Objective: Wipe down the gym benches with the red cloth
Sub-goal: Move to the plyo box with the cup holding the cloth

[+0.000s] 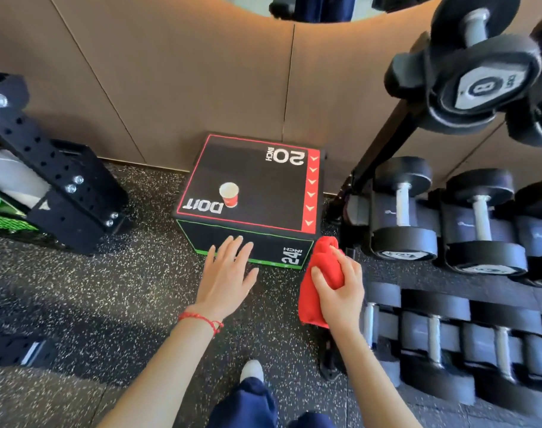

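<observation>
A black padded box (263, 180) with red trim, marked 20 inch on top and 24 inch on its front, stands against the wall. A red paper cup (229, 194) stands upright on its top near the front left. My right hand (339, 288) grips a bunched red cloth (320, 273) in the air just off the box's front right corner. My left hand (228, 276) is stretched out flat with fingers spread, in front of the box's front face, holding nothing.
A dumbbell rack (448, 230) with several black dumbbells fills the right side, close to my right hand. A black steel frame (63, 183) stands at the left. The speckled rubber floor (109, 304) lies between them. A tan panelled wall (171, 88) is behind the box.
</observation>
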A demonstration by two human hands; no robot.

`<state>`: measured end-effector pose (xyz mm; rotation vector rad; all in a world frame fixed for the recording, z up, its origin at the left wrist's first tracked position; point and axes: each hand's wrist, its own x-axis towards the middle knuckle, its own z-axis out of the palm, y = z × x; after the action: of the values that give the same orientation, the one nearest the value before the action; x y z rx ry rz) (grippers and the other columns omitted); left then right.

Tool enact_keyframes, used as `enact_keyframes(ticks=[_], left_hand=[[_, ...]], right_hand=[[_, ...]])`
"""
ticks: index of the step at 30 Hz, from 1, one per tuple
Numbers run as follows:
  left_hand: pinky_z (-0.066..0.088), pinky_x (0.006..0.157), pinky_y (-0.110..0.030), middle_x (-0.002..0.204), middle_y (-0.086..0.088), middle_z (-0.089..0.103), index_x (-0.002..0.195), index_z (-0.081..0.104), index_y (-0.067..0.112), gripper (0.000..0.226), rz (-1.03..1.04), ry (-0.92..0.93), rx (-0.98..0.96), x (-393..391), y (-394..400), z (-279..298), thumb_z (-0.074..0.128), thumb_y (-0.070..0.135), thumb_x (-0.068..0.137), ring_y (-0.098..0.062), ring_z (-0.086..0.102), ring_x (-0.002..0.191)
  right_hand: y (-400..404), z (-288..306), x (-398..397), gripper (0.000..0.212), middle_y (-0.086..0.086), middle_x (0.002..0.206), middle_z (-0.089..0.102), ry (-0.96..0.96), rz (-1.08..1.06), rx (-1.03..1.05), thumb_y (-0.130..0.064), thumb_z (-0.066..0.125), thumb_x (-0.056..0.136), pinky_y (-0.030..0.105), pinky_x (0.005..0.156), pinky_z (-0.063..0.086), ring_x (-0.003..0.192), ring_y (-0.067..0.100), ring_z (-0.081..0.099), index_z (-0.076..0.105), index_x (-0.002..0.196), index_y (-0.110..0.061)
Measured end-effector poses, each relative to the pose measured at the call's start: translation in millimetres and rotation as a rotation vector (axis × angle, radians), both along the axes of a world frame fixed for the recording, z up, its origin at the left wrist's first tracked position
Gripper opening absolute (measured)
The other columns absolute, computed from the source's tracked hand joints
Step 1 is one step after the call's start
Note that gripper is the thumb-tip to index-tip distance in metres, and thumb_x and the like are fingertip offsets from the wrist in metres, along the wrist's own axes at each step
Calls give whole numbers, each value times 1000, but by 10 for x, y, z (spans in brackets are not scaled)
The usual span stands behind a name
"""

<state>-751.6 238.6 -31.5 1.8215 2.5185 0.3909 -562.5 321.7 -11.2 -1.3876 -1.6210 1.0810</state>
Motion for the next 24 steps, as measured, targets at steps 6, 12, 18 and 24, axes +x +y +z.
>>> enact_keyframes(ticks=[6,12,18,24], left_hand=[[42,92,-55,123,-18,59,118,61,4,48,-30,8,-16,-394,637,-61,73,26,77,-35,54,117],[42,92,-56,124,-19,58,121,59,3,51,-12,-26,-46,-739,1330,-262,74,23,77,-36,53,117],[44,92,-57,124,-18,58,120,60,4,51,41,-74,-120,-1068,2066,-426,76,22,75,-35,53,117],[45,90,-56,124,-18,58,120,59,3,47,74,-106,-161,-1344,2604,-646,71,24,80,-34,53,117]], right_hand=[[569,-82,-404,42,-5,114,50,-8,0,-7,-24,70,76,0,86,29,101,2,48,54,114,-35],[1338,-297,-778,46,-9,115,47,-42,24,-59,-25,70,75,20,95,34,103,1,48,55,119,-29],[2143,-534,-1144,46,-7,116,46,-89,74,-127,-19,71,77,19,92,34,104,4,48,55,119,-30],[2816,-820,-1468,47,-6,120,46,-143,150,-190,-20,70,78,13,92,33,108,3,47,53,121,-31]])
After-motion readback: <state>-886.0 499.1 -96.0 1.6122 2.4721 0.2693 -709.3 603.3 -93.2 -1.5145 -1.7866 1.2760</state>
